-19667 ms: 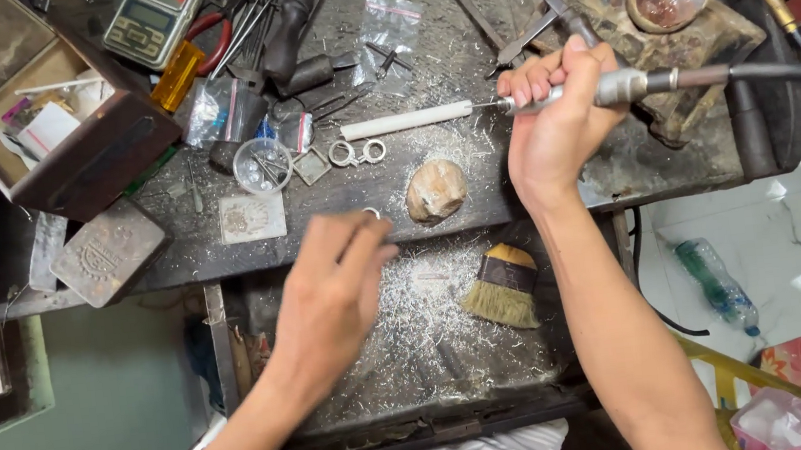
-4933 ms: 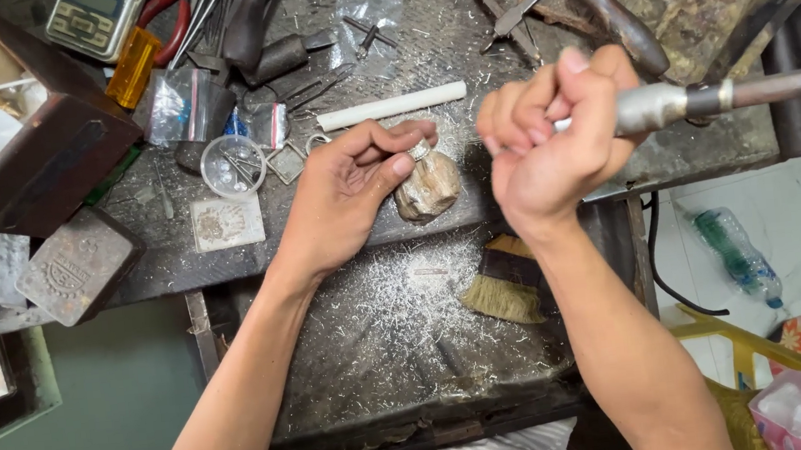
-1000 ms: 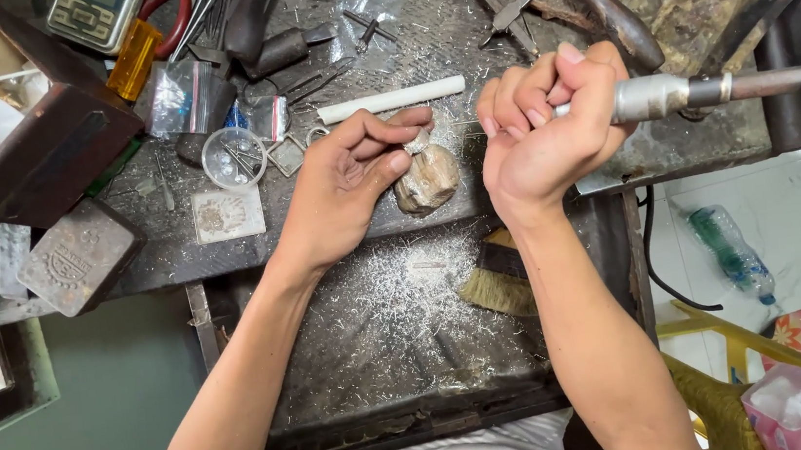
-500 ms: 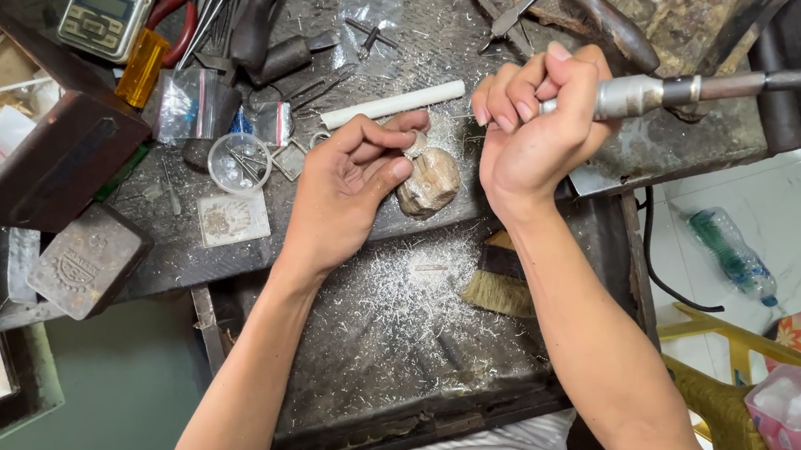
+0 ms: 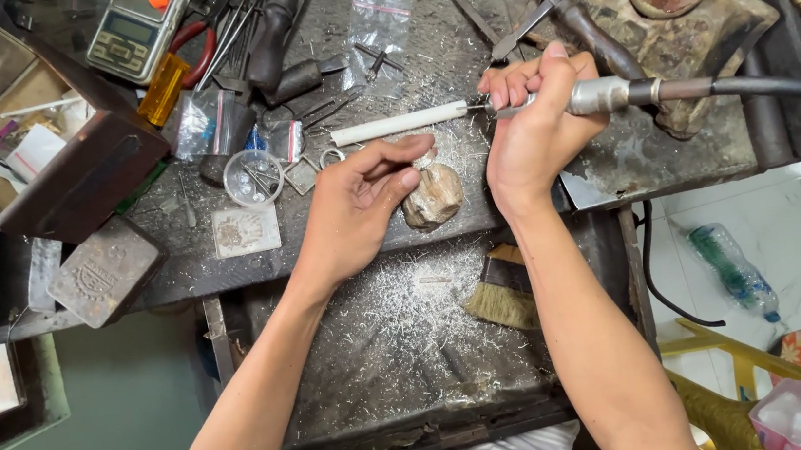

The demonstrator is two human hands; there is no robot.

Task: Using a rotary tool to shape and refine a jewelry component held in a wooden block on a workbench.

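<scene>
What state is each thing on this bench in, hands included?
Left hand: fingers pinched on something small, too small to tell, beside the stone.
Right hand: closed around the rotary handpiece.
Rotary handpiece: held level, tip pointing left.
Stone: resting on the bench edge.
Wooden box: open.
Brush: lying flat in the tray.
Tray: pulled out, strewn with metal filings.
Plastic bottle: lying on the floor.

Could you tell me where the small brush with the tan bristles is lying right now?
In the head view, the brush lies in the shavings-strewn tray below the bench edge, just left of the right forearm and below the rounded stone.
</scene>
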